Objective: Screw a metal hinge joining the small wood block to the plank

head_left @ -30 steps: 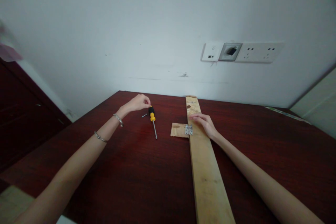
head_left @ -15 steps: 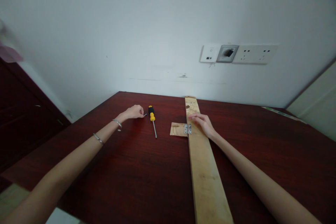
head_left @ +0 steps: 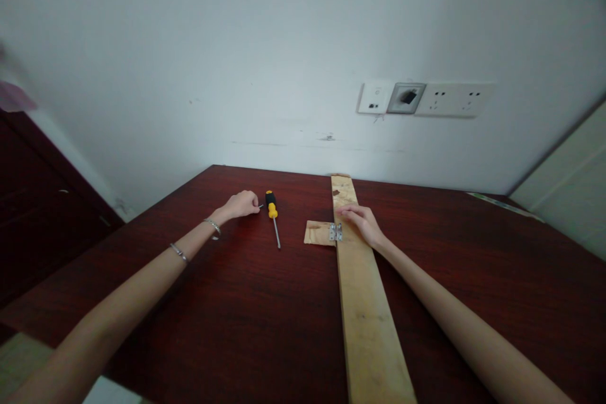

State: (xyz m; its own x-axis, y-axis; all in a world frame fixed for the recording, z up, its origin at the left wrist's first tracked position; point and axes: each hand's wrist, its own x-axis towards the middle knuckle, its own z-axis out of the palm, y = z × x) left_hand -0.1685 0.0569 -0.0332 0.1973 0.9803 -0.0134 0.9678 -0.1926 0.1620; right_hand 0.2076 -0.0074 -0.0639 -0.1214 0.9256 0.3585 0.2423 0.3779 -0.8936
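The left hand [head_left: 242, 204] has moved from the screwdriver [head_left: 271, 207] to the metal piece [head_left: 261, 206] beside it, fingertips pinched on it; the right hand [head_left: 368, 225], fingers slightly bent, rests on the board [head_left: 370, 309] near the hinge [head_left: 335, 231], its grip unclear.

Left arm [head_left: 127, 306] extended forward; left hand [head_left: 243, 204] closed in a pinch. Right arm [head_left: 454, 303] angled inward; right hand [head_left: 364, 223] slightly bent, fingers [head_left: 351, 208] pointing left, grip unclear.
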